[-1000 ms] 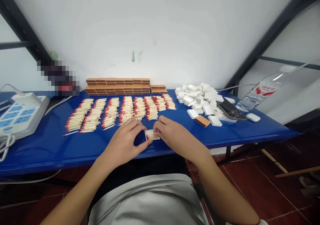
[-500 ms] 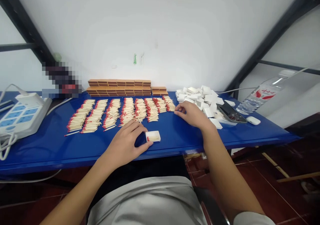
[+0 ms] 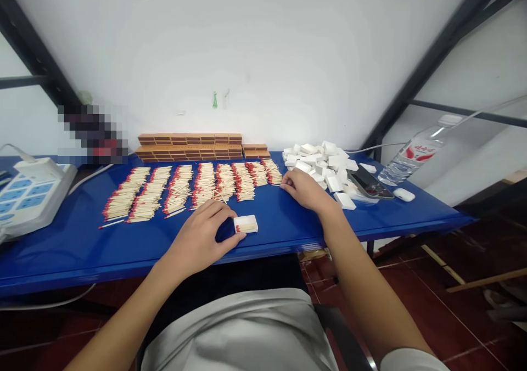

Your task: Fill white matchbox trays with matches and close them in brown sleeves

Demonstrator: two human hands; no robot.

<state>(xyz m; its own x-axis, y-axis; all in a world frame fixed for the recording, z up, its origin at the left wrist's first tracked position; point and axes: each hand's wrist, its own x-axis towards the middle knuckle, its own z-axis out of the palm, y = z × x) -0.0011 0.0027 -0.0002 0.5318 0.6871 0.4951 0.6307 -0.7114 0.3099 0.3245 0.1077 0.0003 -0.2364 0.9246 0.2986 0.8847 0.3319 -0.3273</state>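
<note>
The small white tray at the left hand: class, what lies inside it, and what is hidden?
Matches lie inside the tray, red heads toward the left hand. The bottom beneath them is covered and cannot be seen.

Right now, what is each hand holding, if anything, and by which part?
The left hand holds the white matchbox tray by its left end. Whether the right hand, beside the rightmost match pile, holds anything cannot be told.
</note>
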